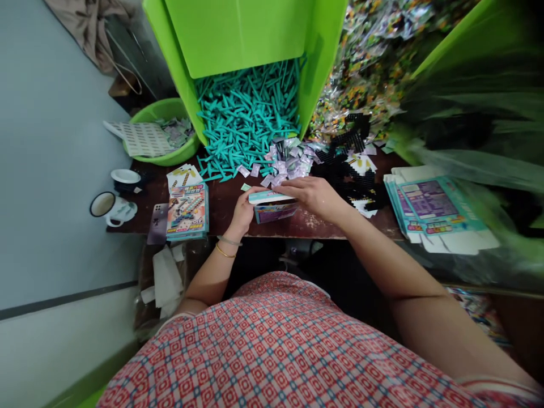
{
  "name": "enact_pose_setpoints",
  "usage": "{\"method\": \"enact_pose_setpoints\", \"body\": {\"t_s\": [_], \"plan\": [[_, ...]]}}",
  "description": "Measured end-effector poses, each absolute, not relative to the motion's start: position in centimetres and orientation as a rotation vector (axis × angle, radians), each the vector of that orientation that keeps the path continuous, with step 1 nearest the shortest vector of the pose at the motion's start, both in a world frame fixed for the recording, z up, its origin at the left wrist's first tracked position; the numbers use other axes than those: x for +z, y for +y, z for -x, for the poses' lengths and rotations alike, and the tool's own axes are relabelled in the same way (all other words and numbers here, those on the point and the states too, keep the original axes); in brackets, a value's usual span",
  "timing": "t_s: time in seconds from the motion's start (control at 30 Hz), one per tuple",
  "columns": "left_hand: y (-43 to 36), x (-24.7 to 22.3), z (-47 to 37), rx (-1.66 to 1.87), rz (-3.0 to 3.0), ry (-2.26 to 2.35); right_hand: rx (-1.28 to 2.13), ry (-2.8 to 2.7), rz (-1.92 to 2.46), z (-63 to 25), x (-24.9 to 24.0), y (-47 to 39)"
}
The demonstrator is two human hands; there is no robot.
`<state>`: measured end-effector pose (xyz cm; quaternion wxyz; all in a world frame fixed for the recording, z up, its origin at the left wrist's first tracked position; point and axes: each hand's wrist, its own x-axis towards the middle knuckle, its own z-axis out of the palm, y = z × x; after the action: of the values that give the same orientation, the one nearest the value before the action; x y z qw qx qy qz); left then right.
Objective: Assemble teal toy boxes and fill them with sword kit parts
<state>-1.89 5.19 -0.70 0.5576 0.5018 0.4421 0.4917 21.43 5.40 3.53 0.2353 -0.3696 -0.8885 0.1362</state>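
Note:
A small teal and purple box is held upright at the front edge of the dark red table. My left hand grips its left end, with bracelets on the wrist. My right hand lies over the box's top right, its fingers bent on the pale flap. Just beyond the box are small lilac packets in a loose heap. Teal plastic pieces spill from a green bin behind them. Whether the box holds anything cannot be seen.
Printed boxes are stacked at left, beside a phone, an enamel mug and a green basin. Black strips lie right of centre. Flattened boxes and clear plastic are at right.

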Motion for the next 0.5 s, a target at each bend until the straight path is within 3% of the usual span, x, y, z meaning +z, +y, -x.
{"method": "enact_pose_setpoints", "body": {"t_s": [0.37, 0.5], "plan": [[5.3, -1.2, 2.3, 1.08, -1.212, 0.995, 0.564, -2.167, 1.107, -19.9, 2.9, 5.4], [3.9, -1.8, 2.8, 1.237, -1.34, 0.962, 0.486, -2.242, 1.088, -20.3, 2.5, 5.5]]}}
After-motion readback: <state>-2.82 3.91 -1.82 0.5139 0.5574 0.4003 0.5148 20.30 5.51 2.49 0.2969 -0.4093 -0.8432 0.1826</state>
